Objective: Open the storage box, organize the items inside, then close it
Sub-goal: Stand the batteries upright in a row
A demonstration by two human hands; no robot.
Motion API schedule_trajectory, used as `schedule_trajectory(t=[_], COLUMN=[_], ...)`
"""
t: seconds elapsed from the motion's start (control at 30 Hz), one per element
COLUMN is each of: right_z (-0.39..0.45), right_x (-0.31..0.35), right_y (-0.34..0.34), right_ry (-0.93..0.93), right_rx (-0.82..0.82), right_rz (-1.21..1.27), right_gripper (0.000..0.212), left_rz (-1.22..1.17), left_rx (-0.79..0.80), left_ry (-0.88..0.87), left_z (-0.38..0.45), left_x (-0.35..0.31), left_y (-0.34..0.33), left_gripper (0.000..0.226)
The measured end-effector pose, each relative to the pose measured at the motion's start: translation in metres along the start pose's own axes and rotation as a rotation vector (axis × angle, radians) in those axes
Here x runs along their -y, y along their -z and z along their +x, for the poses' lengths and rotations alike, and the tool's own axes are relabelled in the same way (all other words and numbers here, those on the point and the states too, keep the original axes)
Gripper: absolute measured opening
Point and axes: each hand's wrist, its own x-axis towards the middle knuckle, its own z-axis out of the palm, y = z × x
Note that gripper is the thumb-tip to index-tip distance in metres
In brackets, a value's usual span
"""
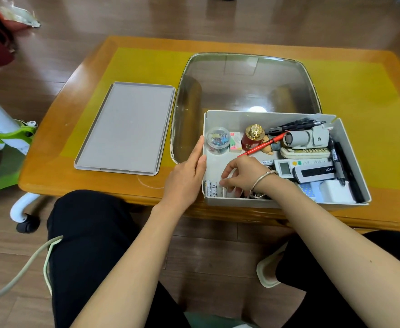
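The storage box [274, 162] is sat at the near edge of the tabletop [359, 95], lid [125, 129] already laid flat off to the left. Thin stiff plastic, probably light — best steadied by the side walls. The left hand [186, 176] is laid flat against the box's left wall, fingers straight. The right hand [241, 174] is reached inside, fingertips curled down at the small batteries [211, 188] in the near left corner — smooth and likely to roll, so pinched across the middle.

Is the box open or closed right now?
Open. The storage box has no lid on it, so the pens and batteries show. Its flat lid lies on the table to the box's left.
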Motion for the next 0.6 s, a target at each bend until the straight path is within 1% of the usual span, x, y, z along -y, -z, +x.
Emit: schedule_trajectory(t=[0.13, 0.27, 0.4, 0.5, 0.57, 0.6], right_z=[-0.002, -0.003, -0.002, -0.003, -0.006, -0.007], right_x=[0.0, 0.003, 0.006, 0.004, 0.0, -0.002], right_y=[0.004, 0.003, 0.0, 0.002, 0.008, 0.012], right_ry=[0.012, 0.02, 0.026, 0.045, 0.065, 0.08], right_rx=[0.082, 0.116, 0.141, 0.177, 0.161, 0.122], right_rz=[-0.043, -0.1, -0.122, -0.111, -0.103, -0.096], right_gripper=[0.02, 0.027, 0.038, 0.04, 0.038, 0.036], left_rz=[0.01, -0.001, 0.006, 0.007, 0.008, 0.008], left_rx=[0.003, 0.0, -0.006, -0.008, -0.01, -0.012], left_ry=[-0.006, -0.006, -0.005, -0.008, -0.012, -0.014], left_z=[-0.001, -0.001, -0.001, 0.0, 0.0, 0.0], left_x=[0.0, 0.0, 0.0, 0.001, 0.002, 0.002], left_y=[0.001, 0.001, 0.0, 0.0, -0.001, -0.001], left_gripper=[0.053, 0.053, 0.053, 0.054, 0.054, 0.054])
